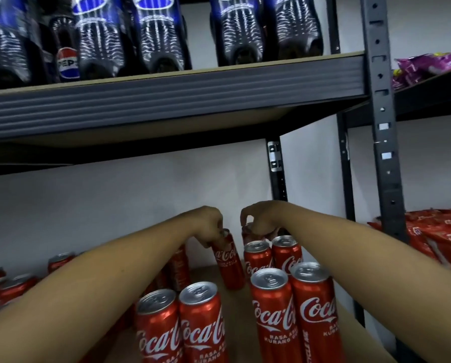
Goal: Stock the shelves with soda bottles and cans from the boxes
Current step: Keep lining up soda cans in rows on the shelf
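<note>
Both my arms reach deep into the lower shelf (235, 305). My left hand (208, 226) grips the top of a tilted red Coca-Cola can (228, 260) whose base rests on the shelf board. My right hand (258, 218) curls over the top of another red can (246, 231) at the back, mostly hidden behind the hand. Several upright Coca-Cola cans (271, 310) stand in rows in front, right and left of the arms. Large Pepsi bottles (156, 35) fill the upper shelf (166, 100).
A dark metal upright (381, 127) stands at the right of the bay. Beyond it lie red snack packets (439, 237) below and purple packets (428, 66) above. More red cans (7, 284) stand at far left. A white wall backs the shelf.
</note>
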`<state>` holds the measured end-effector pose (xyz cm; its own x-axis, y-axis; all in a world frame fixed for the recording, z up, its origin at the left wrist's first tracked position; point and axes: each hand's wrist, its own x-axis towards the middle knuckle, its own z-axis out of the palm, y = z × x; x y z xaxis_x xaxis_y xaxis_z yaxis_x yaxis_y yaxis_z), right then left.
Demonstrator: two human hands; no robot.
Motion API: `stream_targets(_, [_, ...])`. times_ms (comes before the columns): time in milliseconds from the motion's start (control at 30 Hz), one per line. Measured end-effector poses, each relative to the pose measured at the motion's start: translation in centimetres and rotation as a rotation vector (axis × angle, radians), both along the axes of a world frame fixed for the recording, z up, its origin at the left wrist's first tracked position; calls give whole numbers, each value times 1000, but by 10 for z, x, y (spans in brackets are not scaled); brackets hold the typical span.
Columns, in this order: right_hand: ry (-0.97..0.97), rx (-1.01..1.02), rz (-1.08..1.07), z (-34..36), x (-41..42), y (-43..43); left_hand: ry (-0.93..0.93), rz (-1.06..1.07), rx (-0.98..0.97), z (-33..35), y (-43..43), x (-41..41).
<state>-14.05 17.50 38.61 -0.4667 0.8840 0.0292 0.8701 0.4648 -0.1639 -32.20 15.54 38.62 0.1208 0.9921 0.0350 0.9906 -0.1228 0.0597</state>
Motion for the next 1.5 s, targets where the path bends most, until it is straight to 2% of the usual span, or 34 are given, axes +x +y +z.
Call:
stream_targets(100, [56, -21, 74, 6, -1, -9, -74, 2, 3, 5, -26, -19])
stream_targets(200, [62, -38, 180, 15, -6, -26, -58, 8, 40, 10, -53, -42])
stream_targets(333, [121, -151, 239, 17, -25, -47, -128, 39, 41, 12, -81, -68])
stream_targets(600, [-85, -194, 281, 8, -62, -73, -143, 16, 40, -3, -114, -84])
stream_targets(733, [-48, -187, 302, 7, -61, -81, -167, 7, 81, -17, -111, -85])
stream_targets(833, [42, -168, 293, 6, -64, -88, -150, -2, 83, -20, -108, -88])
stream_targets(1000, [67, 83, 220, -15, -72, -88, -96, -43, -50, -8, -116, -98])
stream_targets(1067, [79, 51, 230, -16, -72, -87, -91, -38, -35, -8, -117, -98])
stream_targets(1233, [130, -188, 255, -6, -69, -89, -96, -53, -27, -9, -113, -101])
stream_targets(1400, [68, -78, 211, -9, -74, -88, -237, -99, -83, -11, -109, -110])
stream_targets(1500, [70, -141, 223, -7, -69, -86, -285, -107, -88, -14, -107, -110])
